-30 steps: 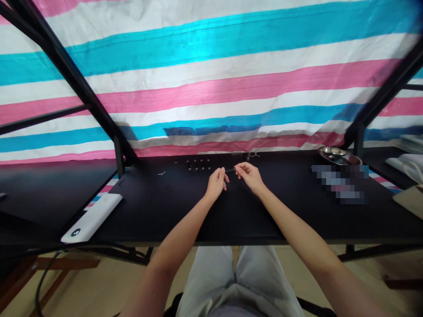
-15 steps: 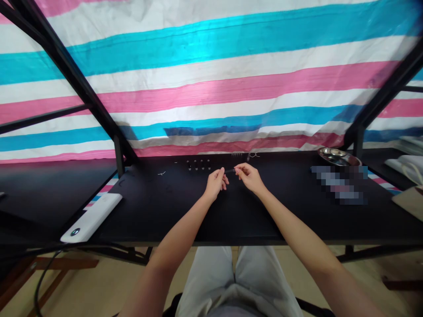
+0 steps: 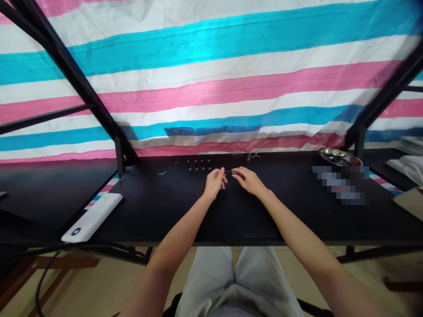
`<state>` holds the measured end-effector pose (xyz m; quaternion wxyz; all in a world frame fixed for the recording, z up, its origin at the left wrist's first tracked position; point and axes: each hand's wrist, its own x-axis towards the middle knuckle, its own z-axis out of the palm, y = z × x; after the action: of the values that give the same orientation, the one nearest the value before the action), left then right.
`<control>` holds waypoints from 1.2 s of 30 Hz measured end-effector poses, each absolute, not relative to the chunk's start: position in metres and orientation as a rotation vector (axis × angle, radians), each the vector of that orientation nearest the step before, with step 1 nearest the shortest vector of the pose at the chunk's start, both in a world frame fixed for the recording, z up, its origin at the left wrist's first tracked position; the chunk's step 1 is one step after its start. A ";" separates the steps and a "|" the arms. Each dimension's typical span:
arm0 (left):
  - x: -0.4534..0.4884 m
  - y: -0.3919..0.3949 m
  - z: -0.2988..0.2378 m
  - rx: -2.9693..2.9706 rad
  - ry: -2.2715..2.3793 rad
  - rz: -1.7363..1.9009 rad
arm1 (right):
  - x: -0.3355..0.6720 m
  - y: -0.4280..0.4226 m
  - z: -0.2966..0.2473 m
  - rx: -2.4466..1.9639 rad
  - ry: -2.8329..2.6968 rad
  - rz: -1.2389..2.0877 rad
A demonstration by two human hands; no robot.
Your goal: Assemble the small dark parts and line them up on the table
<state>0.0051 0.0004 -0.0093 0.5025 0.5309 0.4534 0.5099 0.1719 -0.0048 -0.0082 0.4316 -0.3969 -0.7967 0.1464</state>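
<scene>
Both hands meet over the middle of the black table [image 3: 165,211]. My left hand [image 3: 214,182] is curled, its fingertips pinched on the end of a thin dark cable [image 3: 230,172]. My right hand [image 3: 249,180] lies lower, fingers bent and pinched on the other end of that thin dark piece. Just beyond the hands stands a short row of small dark plugs [image 3: 198,165], and further back lie a small comb-like part [image 3: 237,155] and a bit of pale wire [image 3: 254,154].
A white power bank [image 3: 92,217] lies at the table's left front edge, with a cable hanging below. A metal dish [image 3: 337,155] sits at the far right beside a blurred patch. Black frame bars rise on both sides before a striped tarp.
My right hand has dropped from a raised pinch to a flatter pose close to the table. The left hand has barely moved.
</scene>
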 end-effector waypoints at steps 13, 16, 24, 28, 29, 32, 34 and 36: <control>0.002 0.001 -0.013 1.427 1.178 1.275 | 0.182 0.001 -0.005 -1.198 -2.266 -0.143; 0.001 0.001 -0.013 1.422 1.218 1.270 | 0.186 0.002 -0.007 -1.319 -2.234 -0.145; 0.004 -0.002 -0.009 1.435 1.180 1.181 | 0.175 0.002 -0.012 -1.078 -1.785 0.496; 0.005 -0.005 -0.006 1.444 1.134 1.184 | 0.168 0.001 -0.015 -1.019 -1.762 0.692; 0.006 -0.006 -0.005 1.440 1.127 1.186 | 0.167 0.000 -0.015 -1.017 -1.770 0.707; 0.006 -0.006 -0.005 1.426 1.113 1.185 | 0.166 -0.001 -0.017 -1.027 -1.799 0.735; 0.005 -0.006 -0.006 1.426 1.102 1.178 | 0.164 -0.001 -0.018 -1.027 -1.826 0.751; 0.005 -0.005 -0.007 1.431 1.088 1.175 | 0.163 -0.001 -0.018 -1.019 -1.844 0.762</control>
<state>0.0049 -0.0046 -0.0072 0.4766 0.5858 0.4453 0.4811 0.1635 -0.0013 -0.0182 0.4354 -0.4093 -0.7410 0.3062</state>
